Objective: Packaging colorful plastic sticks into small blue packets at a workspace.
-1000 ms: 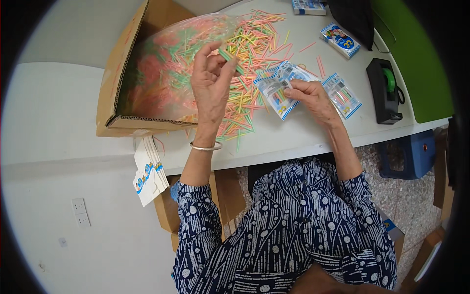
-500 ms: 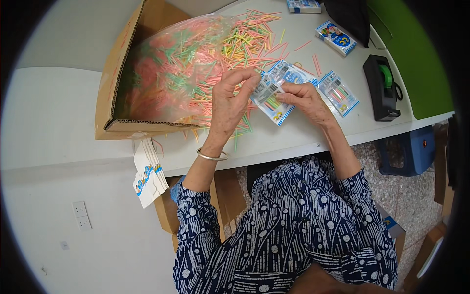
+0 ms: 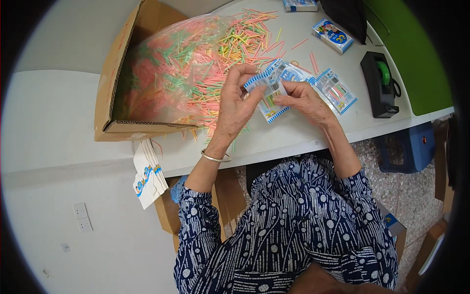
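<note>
Between my two hands, above the table's front part, is a small clear packet (image 3: 269, 107) with a blue-striped edge and coloured sticks inside. My left hand (image 3: 238, 100) grips its left side, thumb laid across the front. On the right side, my right hand (image 3: 307, 101) pinches it between thumb and fingers. Another blue-and-white packet (image 3: 292, 73) shows just behind it; whether it is held too, I cannot tell. A filled packet (image 3: 336, 91) lies flat on the table to the right of my right hand. Loose pink, green and yellow sticks (image 3: 230, 54) are heaped left of my hands.
A cardboard box (image 3: 108, 103) on its side holds a clear bag (image 3: 169, 68) of sticks. Small printed boxes (image 3: 333, 35) lie at the back. At right stands a black tape dispenser (image 3: 379, 85) with green tape. Folded white cartons (image 3: 149, 174) hang at the front-left edge.
My left hand has shifted slightly right, and its thumb now presses across the packet's front rather than pinching at the top edge. My right hand keeps its grip.
</note>
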`<state>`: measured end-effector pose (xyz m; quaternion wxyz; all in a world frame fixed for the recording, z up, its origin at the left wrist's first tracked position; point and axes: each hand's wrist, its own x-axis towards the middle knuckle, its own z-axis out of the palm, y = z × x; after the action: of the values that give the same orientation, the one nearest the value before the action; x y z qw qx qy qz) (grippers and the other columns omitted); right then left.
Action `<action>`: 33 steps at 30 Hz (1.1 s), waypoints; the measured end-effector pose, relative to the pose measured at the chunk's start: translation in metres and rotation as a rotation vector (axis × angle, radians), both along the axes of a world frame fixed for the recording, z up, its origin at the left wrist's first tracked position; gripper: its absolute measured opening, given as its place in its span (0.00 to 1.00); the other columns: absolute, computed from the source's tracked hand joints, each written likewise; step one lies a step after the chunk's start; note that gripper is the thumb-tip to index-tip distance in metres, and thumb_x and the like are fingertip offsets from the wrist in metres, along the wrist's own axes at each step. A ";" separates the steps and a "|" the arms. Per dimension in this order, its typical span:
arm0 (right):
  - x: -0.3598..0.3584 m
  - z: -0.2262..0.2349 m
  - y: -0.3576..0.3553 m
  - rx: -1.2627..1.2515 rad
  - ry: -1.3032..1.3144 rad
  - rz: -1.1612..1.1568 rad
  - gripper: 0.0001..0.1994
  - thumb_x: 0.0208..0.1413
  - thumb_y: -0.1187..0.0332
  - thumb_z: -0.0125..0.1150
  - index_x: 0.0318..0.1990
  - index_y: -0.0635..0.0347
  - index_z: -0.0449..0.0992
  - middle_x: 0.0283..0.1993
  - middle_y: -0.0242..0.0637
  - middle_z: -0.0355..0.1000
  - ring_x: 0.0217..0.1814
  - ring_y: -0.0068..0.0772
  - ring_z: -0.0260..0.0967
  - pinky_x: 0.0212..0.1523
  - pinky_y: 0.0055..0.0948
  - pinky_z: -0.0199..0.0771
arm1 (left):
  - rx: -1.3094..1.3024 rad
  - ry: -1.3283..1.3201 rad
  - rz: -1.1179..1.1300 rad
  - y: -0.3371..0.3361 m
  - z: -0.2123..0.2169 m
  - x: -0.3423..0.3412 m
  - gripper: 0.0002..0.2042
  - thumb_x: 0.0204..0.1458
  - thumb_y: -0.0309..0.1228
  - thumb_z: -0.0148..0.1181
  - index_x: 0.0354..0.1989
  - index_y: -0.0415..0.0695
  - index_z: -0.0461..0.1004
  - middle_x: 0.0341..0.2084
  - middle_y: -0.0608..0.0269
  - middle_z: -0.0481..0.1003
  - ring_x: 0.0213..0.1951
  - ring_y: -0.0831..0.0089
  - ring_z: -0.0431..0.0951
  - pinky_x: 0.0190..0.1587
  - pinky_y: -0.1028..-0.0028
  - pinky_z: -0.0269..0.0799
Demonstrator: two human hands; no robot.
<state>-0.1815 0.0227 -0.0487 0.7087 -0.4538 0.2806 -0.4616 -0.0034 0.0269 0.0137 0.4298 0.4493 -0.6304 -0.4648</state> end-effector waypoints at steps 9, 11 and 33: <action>-0.020 -0.002 0.001 -0.026 0.229 0.109 0.06 0.50 0.69 0.66 0.29 0.62 0.78 0.23 0.20 0.68 0.24 0.07 0.58 0.23 0.14 0.52 | -0.145 -0.192 -0.062 -0.002 -0.008 -0.015 0.17 0.47 0.19 0.58 0.46 0.39 0.63 0.36 0.61 0.73 0.41 0.79 0.73 0.44 0.78 0.69; -0.022 -0.002 0.001 -0.043 0.238 0.102 0.07 0.50 0.68 0.66 0.26 0.61 0.76 0.21 0.19 0.65 0.22 0.07 0.55 0.22 0.15 0.49 | -0.069 -0.221 -0.095 -0.002 -0.005 -0.016 0.17 0.47 0.19 0.58 0.46 0.39 0.63 0.37 0.61 0.73 0.41 0.79 0.73 0.45 0.79 0.68; -0.065 -0.009 0.008 -0.113 0.383 0.079 0.09 0.54 0.65 0.62 0.32 0.64 0.79 0.27 0.24 0.71 0.28 0.11 0.61 0.28 0.16 0.58 | -0.015 -0.117 -0.187 -0.007 -0.018 -0.025 0.22 0.46 0.26 0.65 0.50 0.39 0.64 0.40 0.54 0.73 0.41 0.68 0.78 0.42 0.73 0.73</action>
<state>-0.2464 0.0302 -0.0581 0.6335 -0.5829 0.3657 -0.3536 -0.0281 0.0199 -0.0045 0.3504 0.4116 -0.6972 -0.4710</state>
